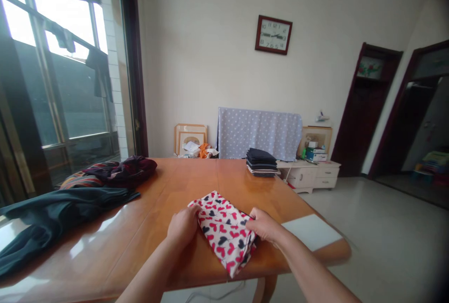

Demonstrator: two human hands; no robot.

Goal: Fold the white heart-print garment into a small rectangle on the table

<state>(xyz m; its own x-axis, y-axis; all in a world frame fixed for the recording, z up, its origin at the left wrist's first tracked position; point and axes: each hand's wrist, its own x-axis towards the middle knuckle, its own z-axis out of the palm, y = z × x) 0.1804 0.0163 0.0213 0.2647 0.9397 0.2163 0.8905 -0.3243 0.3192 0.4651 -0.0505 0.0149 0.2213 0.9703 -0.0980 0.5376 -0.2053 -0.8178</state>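
Observation:
A white cloth with red and black hearts (224, 228), folded into a thick rectangle, lies at a slant near the front of the wooden table (182, 181). My left hand (184, 223) grips its left edge, thumb on top and the fingers partly hidden. At the right edge, my right hand (263, 226) pinches the folded layers between thumb and fingers. The cloth's near corner points toward me, close to the table's front edge. What kind of garment or cloth it is does not show.
A neat stack of dark folded clothes (260, 162) stands at the table's far right. Dark green trousers (70, 209) and a rumpled dark red and striped heap (115, 172) lie on the left. A pale flat sheet (312, 231) rests at the right corner.

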